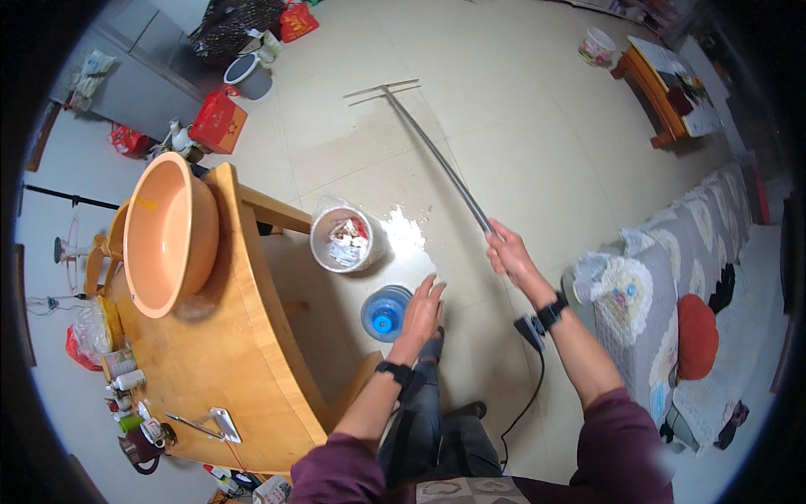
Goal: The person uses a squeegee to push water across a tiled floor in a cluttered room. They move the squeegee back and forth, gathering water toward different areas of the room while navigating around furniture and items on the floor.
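Note:
In my right hand (513, 255) I grip the grey metal pole (441, 160) of a long-handled floor tool, a squeegee or a flat mop frame. Its T-shaped head (383, 91) of two thin bars rests on the tiles far ahead. My left hand (423, 315) holds nothing; its fingers are stretched out beside a blue plastic water-cooler bottle (385, 309), which stands upright on the floor. Just beyond that bottle is a waste bin (320, 252) with a plastic liner, crumpled paper and other litter inside. A whitish patch (406, 230) with scattered specks lies on the tiles by the bin.
At left, a peach plastic basin (170, 239) sits tilted at the edge of a wooden table (208, 365). A sofa (630, 302) with a patterned cover runs along the right. A red box (217, 123), a grey bucket (252, 79) and a low wooden table (652, 94) stand farther off.

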`<state>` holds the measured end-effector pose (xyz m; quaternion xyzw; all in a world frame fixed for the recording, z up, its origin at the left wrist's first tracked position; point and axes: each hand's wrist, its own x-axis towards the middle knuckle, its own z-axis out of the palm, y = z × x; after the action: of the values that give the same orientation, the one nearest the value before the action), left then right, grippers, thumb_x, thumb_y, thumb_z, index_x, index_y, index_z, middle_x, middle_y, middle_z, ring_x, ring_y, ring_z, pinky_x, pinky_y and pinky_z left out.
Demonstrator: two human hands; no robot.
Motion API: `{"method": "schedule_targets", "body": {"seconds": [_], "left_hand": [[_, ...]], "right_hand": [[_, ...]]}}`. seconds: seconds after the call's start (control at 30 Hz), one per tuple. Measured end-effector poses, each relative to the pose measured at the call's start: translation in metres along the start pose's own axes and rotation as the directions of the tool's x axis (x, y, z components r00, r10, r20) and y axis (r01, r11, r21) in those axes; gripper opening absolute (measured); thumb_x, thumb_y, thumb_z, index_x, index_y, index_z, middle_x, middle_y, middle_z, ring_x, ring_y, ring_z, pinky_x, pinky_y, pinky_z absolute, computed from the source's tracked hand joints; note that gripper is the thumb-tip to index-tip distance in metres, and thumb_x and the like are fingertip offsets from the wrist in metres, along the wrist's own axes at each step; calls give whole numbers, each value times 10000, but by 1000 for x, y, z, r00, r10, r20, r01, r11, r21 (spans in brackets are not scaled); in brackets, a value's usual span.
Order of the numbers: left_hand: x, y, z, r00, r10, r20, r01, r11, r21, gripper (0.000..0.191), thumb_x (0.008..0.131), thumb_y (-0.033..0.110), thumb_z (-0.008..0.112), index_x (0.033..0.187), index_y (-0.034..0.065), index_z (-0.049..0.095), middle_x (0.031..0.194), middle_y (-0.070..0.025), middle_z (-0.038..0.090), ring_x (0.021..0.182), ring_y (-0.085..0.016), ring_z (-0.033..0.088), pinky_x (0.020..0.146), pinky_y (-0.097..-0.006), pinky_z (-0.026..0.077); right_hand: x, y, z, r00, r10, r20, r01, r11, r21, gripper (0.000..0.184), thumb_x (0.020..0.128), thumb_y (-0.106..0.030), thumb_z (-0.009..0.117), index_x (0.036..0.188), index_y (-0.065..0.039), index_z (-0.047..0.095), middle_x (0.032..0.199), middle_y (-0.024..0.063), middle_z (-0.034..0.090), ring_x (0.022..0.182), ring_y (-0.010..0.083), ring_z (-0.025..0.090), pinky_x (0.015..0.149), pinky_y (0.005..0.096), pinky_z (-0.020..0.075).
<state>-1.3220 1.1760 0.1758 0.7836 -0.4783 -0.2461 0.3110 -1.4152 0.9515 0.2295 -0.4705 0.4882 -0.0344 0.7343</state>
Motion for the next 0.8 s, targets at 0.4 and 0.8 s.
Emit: {"method": "schedule_targets", "body": {"seconds": [0.4,0.8], "left_hand": [[9,-27,-34,980,-193,-41,188,977,-101,643,824,-22,565,1421,88,353,1452,-220,349,1277,-394,418,1033,-410,400],[70,35,65,974,165,152,-165,986,-14,628,828,-60,454,1421,135,387,1469,-169,355,1298,-323,422,1074,-411,359]], "right_hand": [[92,-14,63,1000,-12,26,18,969,-248,509,1012,-253,392,1501,-246,256,590,-8,401,421,85,344,353,258,309],[-109,85,-46,968,234,-90,-248,947,-205,490,1013,-255,406,1485,-322,293,572,-57,356,447,70,357,416,230,369]]}}
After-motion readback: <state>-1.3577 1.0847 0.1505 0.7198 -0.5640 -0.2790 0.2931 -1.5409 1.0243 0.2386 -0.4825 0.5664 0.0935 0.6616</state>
